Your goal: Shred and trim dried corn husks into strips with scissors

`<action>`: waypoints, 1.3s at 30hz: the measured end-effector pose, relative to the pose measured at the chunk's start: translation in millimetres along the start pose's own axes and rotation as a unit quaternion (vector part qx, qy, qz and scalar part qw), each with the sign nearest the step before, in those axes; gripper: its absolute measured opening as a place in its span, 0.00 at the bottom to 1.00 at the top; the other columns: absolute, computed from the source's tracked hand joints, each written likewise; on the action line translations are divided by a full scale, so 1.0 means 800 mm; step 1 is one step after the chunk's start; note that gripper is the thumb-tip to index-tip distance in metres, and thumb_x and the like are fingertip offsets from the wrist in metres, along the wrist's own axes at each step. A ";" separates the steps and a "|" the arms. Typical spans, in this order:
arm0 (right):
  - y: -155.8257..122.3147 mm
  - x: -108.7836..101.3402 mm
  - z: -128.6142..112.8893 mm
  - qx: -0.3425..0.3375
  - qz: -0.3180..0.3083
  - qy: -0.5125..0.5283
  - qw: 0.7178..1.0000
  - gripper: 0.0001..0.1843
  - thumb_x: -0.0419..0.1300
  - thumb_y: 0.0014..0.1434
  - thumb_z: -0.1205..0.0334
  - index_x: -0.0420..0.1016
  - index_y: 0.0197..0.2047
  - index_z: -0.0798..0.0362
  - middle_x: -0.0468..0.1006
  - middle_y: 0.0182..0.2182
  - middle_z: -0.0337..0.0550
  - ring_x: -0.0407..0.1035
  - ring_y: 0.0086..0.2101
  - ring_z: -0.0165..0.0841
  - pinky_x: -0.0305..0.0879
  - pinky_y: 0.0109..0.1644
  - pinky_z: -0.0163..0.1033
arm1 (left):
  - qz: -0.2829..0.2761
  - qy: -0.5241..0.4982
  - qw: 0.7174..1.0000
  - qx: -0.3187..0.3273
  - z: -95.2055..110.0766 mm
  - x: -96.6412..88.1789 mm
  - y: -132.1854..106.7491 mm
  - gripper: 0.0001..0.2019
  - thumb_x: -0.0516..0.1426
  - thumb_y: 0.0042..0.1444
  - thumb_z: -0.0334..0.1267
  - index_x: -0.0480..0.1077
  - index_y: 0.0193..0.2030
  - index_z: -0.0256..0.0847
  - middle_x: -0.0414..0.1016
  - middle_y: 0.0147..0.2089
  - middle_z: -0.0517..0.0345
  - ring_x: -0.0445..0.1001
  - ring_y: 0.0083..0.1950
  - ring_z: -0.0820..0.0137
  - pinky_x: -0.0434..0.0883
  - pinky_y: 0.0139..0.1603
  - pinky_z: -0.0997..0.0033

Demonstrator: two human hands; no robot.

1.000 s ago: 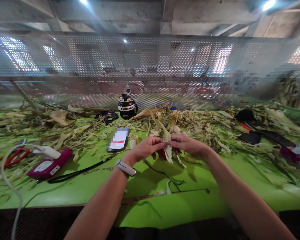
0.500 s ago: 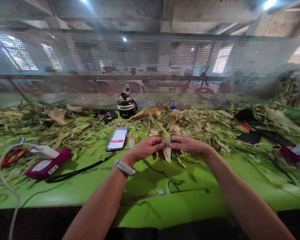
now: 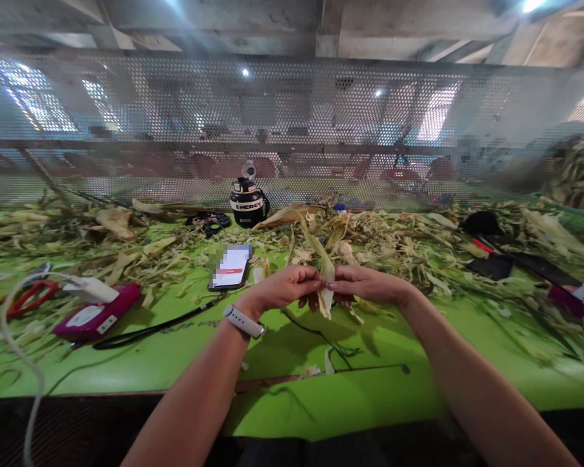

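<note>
Both of my hands meet above the green table (image 3: 379, 383) and pinch one pale corn husk strip (image 3: 326, 299). My left hand (image 3: 285, 288), with a white watch (image 3: 244, 321) on its wrist, grips the strip from the left. From the right, my right hand (image 3: 365, 283) grips it with closed fingers. The strip rises above the fingers and hangs a little below them. Directly behind the hands lies a heap of dry husks (image 3: 370, 243).
A phone (image 3: 231, 266) lies left of my hands, with a black bottle (image 3: 248, 204) behind it. A magenta device (image 3: 96, 314), a white cable (image 3: 14, 363) and red scissors (image 3: 26, 297) are at the left. Dark tools (image 3: 496, 259) lie at the right. A perforated metal screen (image 3: 292, 130) closes the back.
My hands stay together on the husk strip with only slight finger movement. The view has shifted a little.
</note>
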State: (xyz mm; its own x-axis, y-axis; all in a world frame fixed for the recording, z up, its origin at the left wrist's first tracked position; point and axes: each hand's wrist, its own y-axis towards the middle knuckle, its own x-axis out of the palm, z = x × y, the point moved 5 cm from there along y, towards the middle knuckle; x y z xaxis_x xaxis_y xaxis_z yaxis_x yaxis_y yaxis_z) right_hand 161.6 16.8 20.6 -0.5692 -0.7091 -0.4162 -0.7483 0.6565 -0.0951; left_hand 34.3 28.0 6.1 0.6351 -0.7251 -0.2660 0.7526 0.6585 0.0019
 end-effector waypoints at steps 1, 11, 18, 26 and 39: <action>-0.001 0.000 0.000 0.005 -0.002 0.011 1.000 0.16 0.53 0.60 0.50 0.68 0.39 0.55 0.66 0.28 0.37 0.62 0.27 0.25 0.61 0.30 0.31 | -0.001 0.001 1.000 -0.001 0.001 0.000 -0.001 0.16 0.56 0.53 0.49 0.65 0.28 0.37 0.69 0.24 0.61 0.65 0.23 0.78 0.61 0.23 0.77; 0.007 -0.005 0.000 -0.028 0.078 -0.144 0.986 0.08 0.52 0.59 0.61 0.70 0.34 0.55 0.67 0.25 0.37 0.59 0.25 0.26 0.57 0.27 0.32 | 0.048 0.062 0.997 0.022 -0.003 -0.002 0.004 0.12 0.54 0.55 0.45 0.65 0.29 0.38 0.69 0.25 0.61 0.67 0.24 0.77 0.64 0.25 0.76; 0.005 -0.014 0.001 -0.038 0.133 -0.219 0.966 0.10 0.50 0.60 0.59 0.67 0.31 0.55 0.68 0.25 0.38 0.61 0.26 0.27 0.57 0.29 0.33 | 0.091 0.070 0.993 0.019 -0.002 -0.006 0.005 0.11 0.52 0.57 0.44 0.66 0.31 0.38 0.70 0.25 0.60 0.67 0.23 0.76 0.65 0.26 0.75; 0.002 -0.006 0.002 -0.011 0.068 -0.115 0.991 0.13 0.50 0.62 0.54 0.67 0.35 0.55 0.69 0.27 0.38 0.64 0.26 0.27 0.62 0.29 0.33 | 0.028 0.055 0.998 0.019 0.002 -0.002 0.000 0.13 0.51 0.57 0.46 0.66 0.30 0.38 0.71 0.26 0.60 0.68 0.23 0.75 0.65 0.24 0.76; -0.005 -0.009 -0.009 -0.066 0.018 -0.029 0.997 0.15 0.53 0.61 0.55 0.71 0.45 0.56 0.72 0.33 0.42 0.67 0.29 0.25 0.67 0.30 0.31 | 0.022 -0.022 0.998 0.057 0.016 0.002 -0.006 0.14 0.56 0.54 0.45 0.67 0.32 0.34 0.69 0.24 0.60 0.67 0.23 0.77 0.65 0.26 0.76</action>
State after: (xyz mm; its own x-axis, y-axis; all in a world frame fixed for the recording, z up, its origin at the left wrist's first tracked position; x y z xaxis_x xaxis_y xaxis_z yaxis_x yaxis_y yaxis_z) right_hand 166.4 17.7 30.5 -0.5791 -0.6672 -0.4685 -0.7680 0.6393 0.0389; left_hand 34.4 21.2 18.3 0.6730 -0.7060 -0.2207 0.7372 0.6645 0.1224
